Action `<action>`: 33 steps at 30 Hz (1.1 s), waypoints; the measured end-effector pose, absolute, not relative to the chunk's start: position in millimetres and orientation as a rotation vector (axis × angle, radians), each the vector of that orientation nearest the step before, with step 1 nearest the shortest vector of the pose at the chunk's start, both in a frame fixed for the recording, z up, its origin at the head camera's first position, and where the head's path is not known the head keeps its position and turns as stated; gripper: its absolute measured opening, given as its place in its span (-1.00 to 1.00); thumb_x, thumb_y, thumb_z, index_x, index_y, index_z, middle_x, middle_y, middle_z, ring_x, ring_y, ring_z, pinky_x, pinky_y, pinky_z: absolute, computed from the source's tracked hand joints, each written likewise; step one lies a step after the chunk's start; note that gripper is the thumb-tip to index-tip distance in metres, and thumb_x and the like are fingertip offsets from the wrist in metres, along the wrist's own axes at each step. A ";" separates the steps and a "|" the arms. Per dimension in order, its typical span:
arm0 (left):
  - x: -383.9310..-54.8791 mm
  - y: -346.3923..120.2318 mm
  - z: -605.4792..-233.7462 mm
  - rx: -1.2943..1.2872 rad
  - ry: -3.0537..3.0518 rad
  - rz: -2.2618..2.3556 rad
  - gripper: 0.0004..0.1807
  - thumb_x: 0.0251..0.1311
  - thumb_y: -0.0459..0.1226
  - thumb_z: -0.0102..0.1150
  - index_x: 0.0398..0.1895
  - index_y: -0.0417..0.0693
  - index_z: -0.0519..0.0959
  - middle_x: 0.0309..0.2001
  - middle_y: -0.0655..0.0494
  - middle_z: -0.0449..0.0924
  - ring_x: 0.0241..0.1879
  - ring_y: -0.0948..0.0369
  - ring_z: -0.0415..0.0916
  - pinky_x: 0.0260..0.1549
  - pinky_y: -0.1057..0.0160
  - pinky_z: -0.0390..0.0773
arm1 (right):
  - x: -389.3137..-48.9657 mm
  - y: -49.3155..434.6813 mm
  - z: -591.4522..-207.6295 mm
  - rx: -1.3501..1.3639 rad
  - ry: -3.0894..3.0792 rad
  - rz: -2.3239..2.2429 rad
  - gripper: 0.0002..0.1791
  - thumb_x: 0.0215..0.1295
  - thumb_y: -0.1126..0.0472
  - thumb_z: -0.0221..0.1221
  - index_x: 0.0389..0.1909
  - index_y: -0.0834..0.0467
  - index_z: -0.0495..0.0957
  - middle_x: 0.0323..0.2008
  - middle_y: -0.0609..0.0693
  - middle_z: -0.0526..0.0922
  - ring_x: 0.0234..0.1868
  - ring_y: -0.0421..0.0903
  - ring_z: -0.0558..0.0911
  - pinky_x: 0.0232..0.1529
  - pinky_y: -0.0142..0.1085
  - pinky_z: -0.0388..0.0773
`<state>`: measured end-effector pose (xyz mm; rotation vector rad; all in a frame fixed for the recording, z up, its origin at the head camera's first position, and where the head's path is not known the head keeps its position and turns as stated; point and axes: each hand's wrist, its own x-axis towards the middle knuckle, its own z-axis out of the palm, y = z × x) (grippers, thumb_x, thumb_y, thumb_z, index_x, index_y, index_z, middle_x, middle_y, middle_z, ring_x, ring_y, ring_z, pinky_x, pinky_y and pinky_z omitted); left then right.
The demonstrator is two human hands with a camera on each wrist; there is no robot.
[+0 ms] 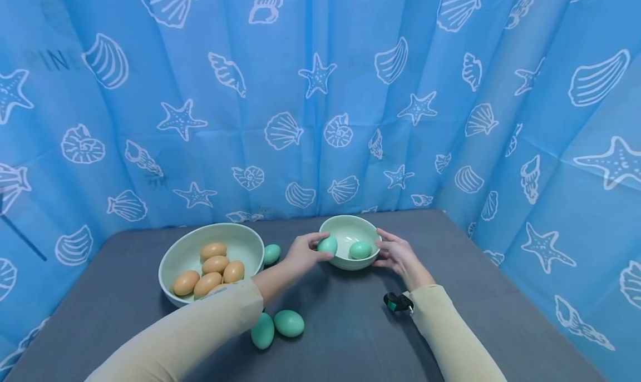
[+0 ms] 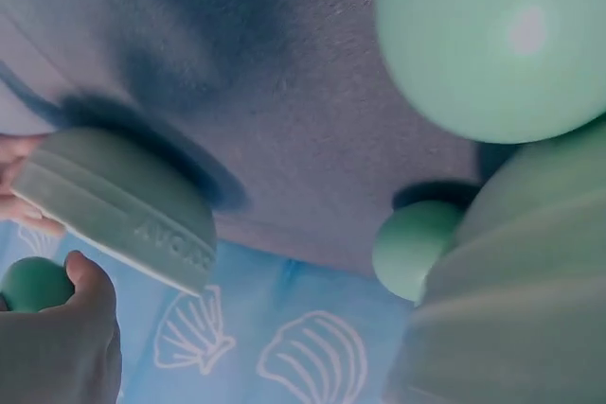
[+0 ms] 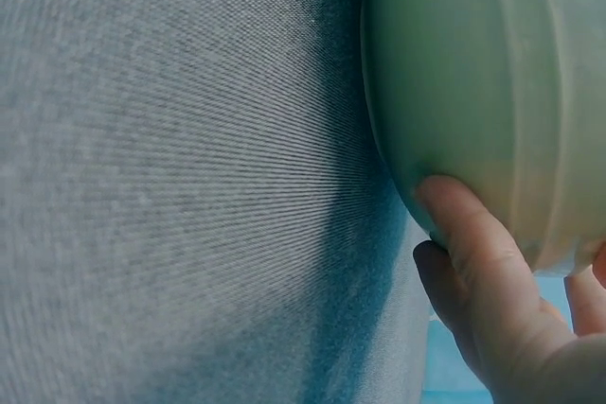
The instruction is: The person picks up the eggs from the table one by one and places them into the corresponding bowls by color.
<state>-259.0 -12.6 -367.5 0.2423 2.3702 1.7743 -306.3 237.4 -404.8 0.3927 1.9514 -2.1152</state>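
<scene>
The left hand (image 1: 303,253) pinches a green egg (image 1: 328,244) near the small bowl (image 1: 350,264) — the right hand (image 1: 399,254) holds that bowl, probably steadying it.

- Your head view is bright and evenly lit, the curtain (image 1: 358,101) crisp at 12 o'clock.
- Your left-wrist view is dimmer: pale glare on the egg (image 2: 464,63) at 2 o'clock, dark shadow at 11.
- Your right-wrist view shows deep shadow beside the bowl (image 3: 454,73), towards 6 o'clock.
</scene>
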 end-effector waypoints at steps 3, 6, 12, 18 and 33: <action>-267.1 -8.5 -367.0 0.188 2.344 1.821 -0.42 0.27 -0.44 0.28 0.37 -0.22 0.45 0.28 -0.27 0.50 0.28 -0.09 0.46 0.15 -0.01 0.58 | -306.0 238.3 -403.5 0.390 1.946 -2.112 -0.38 0.57 0.33 -0.05 0.58 0.09 0.07 0.60 0.25 -0.10 0.48 0.27 0.24 0.30 0.14 0.41; -274.4 -4.1 -366.7 0.136 2.299 1.881 -0.42 0.27 -0.45 0.27 0.38 -0.22 0.44 0.27 -0.27 0.51 0.24 -0.08 0.50 0.07 0.04 0.63 | -305.2 239.6 -402.4 0.374 1.958 -2.103 -0.37 0.57 0.31 -0.04 0.58 0.08 0.07 0.59 0.25 -0.08 0.41 0.23 0.33 0.12 0.00 0.62; -285.5 8.2 -367.7 0.078 2.204 1.977 -0.41 0.28 -0.47 0.25 0.40 -0.22 0.42 0.32 -0.27 0.44 0.20 -0.08 0.52 -0.02 0.12 0.67 | -304.9 240.1 -403.2 0.379 1.970 -2.099 -0.37 0.57 0.31 -0.03 0.58 0.07 0.09 0.57 0.25 0.01 0.25 0.14 0.46 -0.26 -0.23 0.72; -295.1 23.1 -367.6 0.000 2.149 2.026 -0.40 0.26 -0.51 0.24 0.39 -0.20 0.42 0.41 -0.21 0.33 0.24 -0.09 0.47 0.03 0.11 0.65 | -305.6 239.3 -404.5 0.374 1.944 -2.126 -0.37 0.57 0.34 -0.06 0.58 0.09 0.06 0.59 0.26 -0.08 0.47 0.28 0.24 0.14 0.04 0.59; -322.5 48.7 -371.3 -0.305 1.991 2.121 -0.40 0.32 -0.53 0.14 0.42 -0.11 0.41 0.41 -0.19 0.29 0.28 -0.09 0.40 0.16 0.05 0.57 | -303.9 238.2 -405.4 0.355 1.954 -2.127 -0.38 0.56 0.35 -0.07 0.58 0.11 0.08 0.58 0.27 -0.01 0.43 0.26 0.29 -0.12 -0.13 0.72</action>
